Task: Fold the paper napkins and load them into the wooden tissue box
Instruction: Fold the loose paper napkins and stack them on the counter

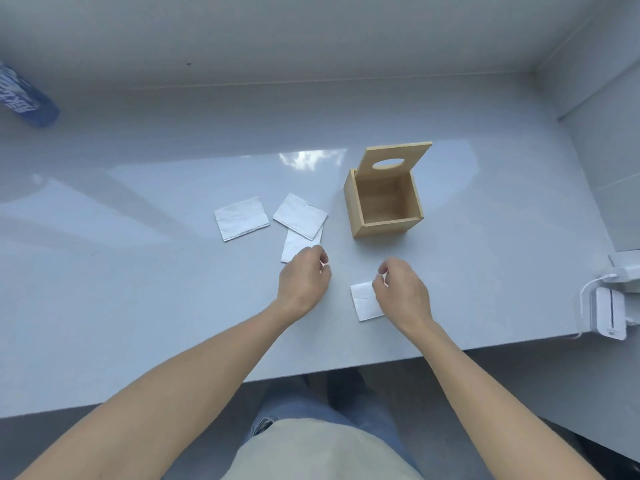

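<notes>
The wooden tissue box (381, 225) stands open on the white table, its lid (394, 162) with an oval hole tilted up behind it; the inside looks bare. Three white folded napkins lie left of it: one (241, 218) alone, one (300, 215) overlapping another (294, 245). My left hand (304, 278) hovers at the near edge of that lower napkin, fingers curled, holding nothing I can see. A smaller folded napkin (363, 301) lies under my right hand (401, 292), whose fingertips pinch near its far right corner.
A blue printed package (24, 97) lies at the far left. White devices with a cable (606, 311) sit at the table's right edge. A wall runs behind and to the right. The table's front edge (311, 372) is close to my body.
</notes>
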